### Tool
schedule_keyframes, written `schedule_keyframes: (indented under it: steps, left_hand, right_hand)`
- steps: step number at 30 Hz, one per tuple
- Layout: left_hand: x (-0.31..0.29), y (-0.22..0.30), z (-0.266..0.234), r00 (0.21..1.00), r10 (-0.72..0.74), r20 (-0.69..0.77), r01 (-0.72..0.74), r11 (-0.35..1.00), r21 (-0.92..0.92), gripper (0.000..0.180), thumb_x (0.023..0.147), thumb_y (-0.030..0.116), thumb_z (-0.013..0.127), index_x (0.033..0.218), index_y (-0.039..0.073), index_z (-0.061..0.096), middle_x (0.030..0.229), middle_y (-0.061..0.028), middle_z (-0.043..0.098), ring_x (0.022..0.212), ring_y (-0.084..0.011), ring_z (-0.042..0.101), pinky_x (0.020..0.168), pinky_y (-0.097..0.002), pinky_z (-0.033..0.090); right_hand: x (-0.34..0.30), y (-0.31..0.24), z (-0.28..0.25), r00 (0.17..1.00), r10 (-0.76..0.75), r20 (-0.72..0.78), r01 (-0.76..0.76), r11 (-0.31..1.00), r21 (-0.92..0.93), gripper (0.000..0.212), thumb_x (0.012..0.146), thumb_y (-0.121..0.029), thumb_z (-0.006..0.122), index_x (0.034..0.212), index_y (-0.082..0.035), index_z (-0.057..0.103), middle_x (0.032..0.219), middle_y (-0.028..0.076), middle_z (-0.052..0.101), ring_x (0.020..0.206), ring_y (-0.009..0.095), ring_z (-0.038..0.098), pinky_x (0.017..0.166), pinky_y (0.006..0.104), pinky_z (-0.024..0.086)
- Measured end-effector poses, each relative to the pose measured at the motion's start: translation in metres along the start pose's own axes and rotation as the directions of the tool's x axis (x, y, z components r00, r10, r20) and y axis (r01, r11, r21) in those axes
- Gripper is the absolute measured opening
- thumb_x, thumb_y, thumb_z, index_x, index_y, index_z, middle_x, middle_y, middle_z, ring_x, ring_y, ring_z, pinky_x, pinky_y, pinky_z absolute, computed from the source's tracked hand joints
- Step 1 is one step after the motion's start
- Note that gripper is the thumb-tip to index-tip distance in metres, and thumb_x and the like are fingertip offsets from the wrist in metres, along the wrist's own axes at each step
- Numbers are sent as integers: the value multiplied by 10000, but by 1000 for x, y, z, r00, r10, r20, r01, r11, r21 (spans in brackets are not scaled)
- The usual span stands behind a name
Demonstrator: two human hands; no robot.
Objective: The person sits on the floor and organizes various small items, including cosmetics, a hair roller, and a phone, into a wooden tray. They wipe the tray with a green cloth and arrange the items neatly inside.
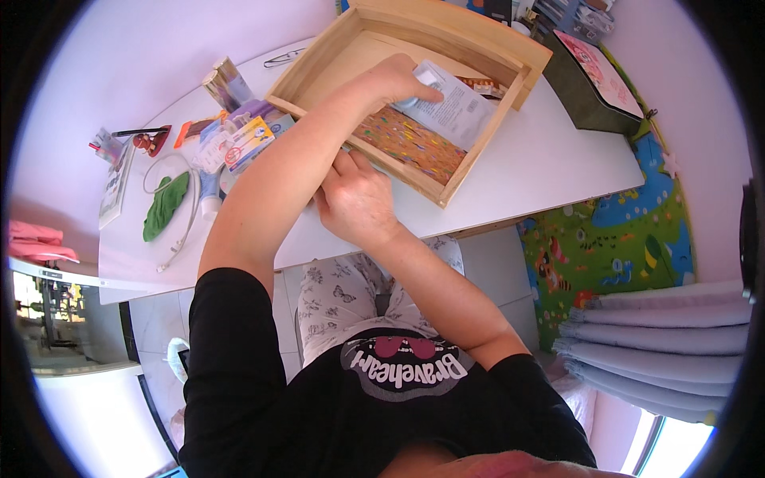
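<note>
A wooden drawer tray (478, 163) lies at an angle on the white table. Inside its right part, my left hand (398, 82) is closed on a white printed card pack (456, 111), with the thumb across its left end. Something pale blue shows beneath that hand. A brown, colour-speckled notebook-like piece (414, 147) lies flat beside the pack. My right hand (356, 199) is by the tray's near wall, below my left forearm. Its fingers are curled, and whatever is in them is hidden.
Left of my forearm lie small boxes (249, 143), a green cloth (166, 207), a white cable (191, 219) and a pen cup (106, 146). A dark green box (594, 84) stands at the right. A colourful mat (613, 239) covers floor beyond the table edge.
</note>
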State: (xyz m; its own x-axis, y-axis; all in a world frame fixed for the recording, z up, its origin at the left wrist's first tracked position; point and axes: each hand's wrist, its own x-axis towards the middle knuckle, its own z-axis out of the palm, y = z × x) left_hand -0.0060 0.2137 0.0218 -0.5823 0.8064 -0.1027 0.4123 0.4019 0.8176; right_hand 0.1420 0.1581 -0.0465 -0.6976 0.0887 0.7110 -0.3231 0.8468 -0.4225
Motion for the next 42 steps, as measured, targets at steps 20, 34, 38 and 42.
schedule_keyframes:
  steps: [20, 34, 38, 42]
  left_hand:
    - [-139, -27, -49, 676, -134, -724, -564, 538, -626, 277, 919, 81, 609, 1159, -23, 518, 1144, -118, 617, 1006, -219, 620, 852, -387, 515]
    - [-221, -63, -1, 600, -66, -797, -662, 519, -541, 331, 884, -61, 557, 1208, -63, 490, 1147, -142, 609, 1055, -181, 592, 912, -313, 474]
    - [-221, -70, -17, 429, -132, -893, -379, 872, -311, 345, 875, 34, 610, 1184, -90, 521, 1139, -178, 629, 1039, -244, 611, 907, -332, 461]
    - [-216, -98, -36, 248, 76, -966, 43, 995, 90, 438, 839, 181, 687, 1155, -85, 540, 1122, -234, 632, 1038, -379, 602, 891, -396, 464]
  right_hand:
    - [3, -6, 3, 991, 7, -134, 1, 999, 53, 372, 712, -48, 713, 1076, -94, 651, 1092, 109, 628, 954, 291, 629, 763, 368, 542]
    - [-1, -3, -3, 893, -94, -441, 222, 942, 250, 434, 859, -145, 692, 1208, -17, 470, 1216, 226, 544, 1090, 367, 557, 918, 417, 467]
    - [-1, -3, -2, 903, -120, -412, 232, 944, 233, 422, 850, -119, 696, 1200, -20, 481, 1207, 222, 549, 1079, 365, 561, 903, 412, 477]
    - [-1, -6, -1, 925, -113, -364, 207, 951, 231, 408, 830, -90, 706, 1181, -30, 505, 1196, 210, 555, 1069, 369, 565, 902, 410, 479]
